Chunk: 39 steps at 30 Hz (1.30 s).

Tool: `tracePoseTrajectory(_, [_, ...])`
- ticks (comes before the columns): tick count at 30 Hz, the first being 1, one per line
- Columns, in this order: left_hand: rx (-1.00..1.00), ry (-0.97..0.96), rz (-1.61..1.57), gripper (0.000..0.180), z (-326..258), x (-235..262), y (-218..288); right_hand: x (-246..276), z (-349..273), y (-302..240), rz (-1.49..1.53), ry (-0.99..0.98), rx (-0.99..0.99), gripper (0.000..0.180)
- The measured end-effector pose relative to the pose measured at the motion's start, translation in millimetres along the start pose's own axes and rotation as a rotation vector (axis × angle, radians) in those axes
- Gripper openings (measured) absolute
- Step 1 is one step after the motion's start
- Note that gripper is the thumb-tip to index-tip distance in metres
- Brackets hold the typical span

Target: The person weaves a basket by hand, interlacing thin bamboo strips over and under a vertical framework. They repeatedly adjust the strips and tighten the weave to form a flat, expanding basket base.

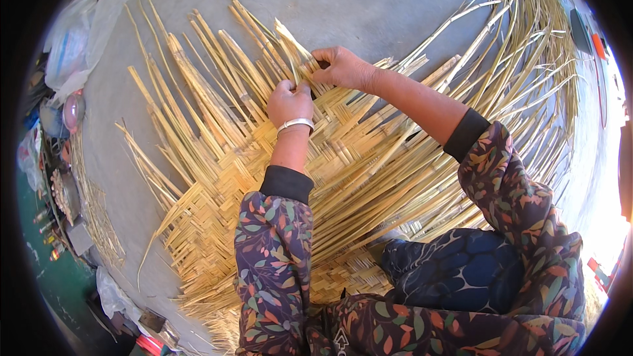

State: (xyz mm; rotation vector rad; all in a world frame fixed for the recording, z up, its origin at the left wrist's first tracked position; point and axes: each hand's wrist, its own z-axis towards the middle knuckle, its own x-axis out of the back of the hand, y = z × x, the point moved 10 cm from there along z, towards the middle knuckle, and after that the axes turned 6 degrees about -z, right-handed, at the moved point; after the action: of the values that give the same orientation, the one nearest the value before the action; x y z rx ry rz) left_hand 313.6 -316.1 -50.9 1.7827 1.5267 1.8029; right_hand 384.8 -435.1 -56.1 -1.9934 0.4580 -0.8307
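A partly woven mat (231,171) of flat yellow reed strips lies on the floor, with loose strip ends fanning out along its far edge. Both my hands are at that far edge, close together. My left hand (290,103), with a silver bangle at the wrist, has its fingers closed on a reed strip (295,69). Just right of it and a little farther away, my right hand (343,68) pinches the strips from the side, thumb and forefinger curled. The fingertips partly hide what they grip. Long loose reeds (376,184) lie across the mat under my right forearm.
A large bundle of thin reeds (527,59) spreads at the far right. Plastic bags (69,39), a pink round object (73,113) and mixed clutter line the left side. Grey concrete floor (395,0) surrounds the mat. My bent knee (455,264) is over its near right part.
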Motion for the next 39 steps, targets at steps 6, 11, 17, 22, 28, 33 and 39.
tracePoseTrajectory(6, [0.2,-0.294,-0.209,0.023,12.0,-25.5,-21.3,9.7,-17.9,-36.4,-0.466,0.142,0.247,0.022])
tracePoseTrajectory(11, [0.046,-0.508,-0.118,0.019,11.8,-24.3,0.7,8.9,-27.3,-66.3,-0.851,0.204,0.456,0.023])
tracePoseTrajectory(17, [-0.429,-0.056,-0.018,0.032,-30.2,15.4,20.7,8.2,-10.9,-28.6,-0.868,-0.002,0.3,0.027])
tracePoseTrajectory(22, [-0.657,0.132,0.263,0.039,-73.5,13.5,22.7,3.8,-11.0,-19.5,-0.729,-0.174,0.074,0.025])
tracePoseTrajectory(28, [-0.665,0.056,0.45,0.036,-72.8,-9.9,17.8,6.5,-10.4,-4.2,-0.758,-0.142,0.006,0.022])
tracePoseTrajectory(33, [-0.698,0.011,0.484,0.033,-69.9,-13.3,20.7,3.3,-17.4,-6.4,-0.817,-0.004,0.13,0.015])
tracePoseTrajectory(39, [-0.694,-0.046,0.52,0.034,-70.2,-18.6,23.1,-0.9,-31.9,-27.1,-1.02,0.138,0.255,0.015])
